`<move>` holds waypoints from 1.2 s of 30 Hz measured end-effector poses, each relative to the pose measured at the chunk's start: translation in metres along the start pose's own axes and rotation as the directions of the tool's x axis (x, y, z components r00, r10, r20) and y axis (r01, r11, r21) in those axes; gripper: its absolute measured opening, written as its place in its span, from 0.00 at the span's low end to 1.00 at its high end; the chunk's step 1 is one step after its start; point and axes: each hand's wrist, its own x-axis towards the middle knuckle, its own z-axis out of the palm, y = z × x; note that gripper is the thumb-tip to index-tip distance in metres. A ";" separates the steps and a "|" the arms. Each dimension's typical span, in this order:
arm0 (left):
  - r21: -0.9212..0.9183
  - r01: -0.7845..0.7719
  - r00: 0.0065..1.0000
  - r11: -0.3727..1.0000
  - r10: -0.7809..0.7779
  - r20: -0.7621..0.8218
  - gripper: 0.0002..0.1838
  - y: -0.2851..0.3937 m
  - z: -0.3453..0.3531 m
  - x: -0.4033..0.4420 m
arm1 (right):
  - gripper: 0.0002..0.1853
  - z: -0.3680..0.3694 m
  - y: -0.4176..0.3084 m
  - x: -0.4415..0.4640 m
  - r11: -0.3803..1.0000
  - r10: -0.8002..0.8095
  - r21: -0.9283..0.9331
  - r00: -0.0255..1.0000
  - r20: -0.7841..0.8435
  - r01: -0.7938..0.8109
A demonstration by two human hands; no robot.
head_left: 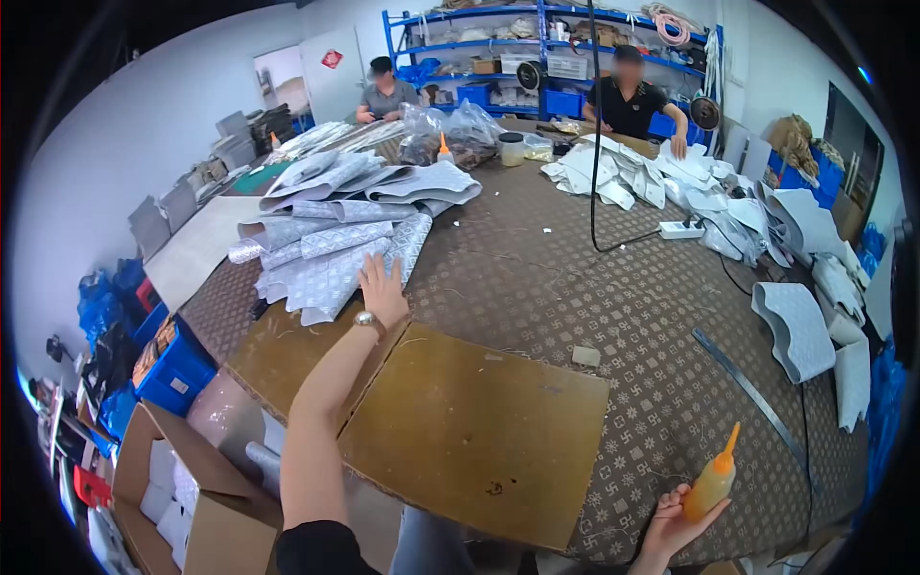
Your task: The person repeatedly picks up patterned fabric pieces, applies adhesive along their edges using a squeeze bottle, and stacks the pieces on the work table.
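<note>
My left hand (pixel 384 293) reaches forward with its fingers spread, at the near edge of a heap of silvery patterned sheets (pixel 335 268). Its fingertips overlap the lowest sheets; whether they press on them I cannot tell. Under my left forearm lie two brown boards, one at the left (pixel 287 350) and a larger one (pixel 470 426) in front of me. At the lower right, my right hand (pixel 676 522) is closed around a glue bottle (pixel 711 487) with yellowish contents. The bottle's orange nozzle points up, tilted slightly right.
A steel ruler (pixel 752 395) lies at the right. A power strip (pixel 680 230) with a hanging black cable stands near white cut pieces (pixel 613 172). Two people sit across the patterned table (pixel 508 287). An open cardboard box (pixel 192 489) is at my lower left.
</note>
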 end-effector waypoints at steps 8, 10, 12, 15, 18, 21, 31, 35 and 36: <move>0.305 0.166 0.858 0.938 -0.290 0.424 0.47 -0.002 -0.016 0.067 | 0.31 0.016 0.002 0.008 0.999 -0.043 -0.010 0.994 -0.100 0.043; 0.242 0.154 0.831 0.958 -0.258 0.493 0.45 -0.013 -0.003 0.077 | 0.32 0.022 0.003 0.006 0.999 -0.038 -0.009 0.993 -0.110 0.037; 0.125 0.142 0.777 0.982 -0.188 0.601 0.42 -0.031 0.008 0.085 | 0.32 0.023 0.001 0.005 0.999 -0.036 -0.009 0.993 -0.108 0.035; 0.026 0.126 0.854 0.992 -0.122 0.505 0.38 -0.057 0.017 0.089 | 0.32 0.022 0.000 0.007 0.999 -0.031 0.013 0.994 -0.103 0.033; -0.010 0.109 0.882 0.994 -0.092 0.462 0.34 -0.060 0.006 0.092 | 0.32 0.017 -0.001 0.009 1.000 0.008 -0.011 0.996 -0.087 -0.009; -0.012 0.111 0.878 0.994 -0.092 0.469 0.31 -0.061 0.001 0.096 | 0.32 0.016 0.001 0.008 1.000 0.007 -0.014 0.993 -0.114 -0.009; 0.068 0.070 0.842 0.995 -0.095 0.532 0.37 -0.063 0.025 0.075 | 0.34 0.016 0.002 0.008 1.000 0.022 -0.017 0.999 -0.027 -0.022; -0.192 -0.227 0.877 0.955 0.286 0.385 0.37 -0.080 -0.034 0.021 | 0.33 0.016 0.000 0.006 1.000 0.013 0.001 0.997 -0.076 -0.013; -0.197 -0.243 0.860 0.950 0.305 0.410 0.40 -0.076 -0.058 0.000 | 0.32 0.017 -0.001 0.005 1.000 -0.007 0.003 0.997 -0.073 0.007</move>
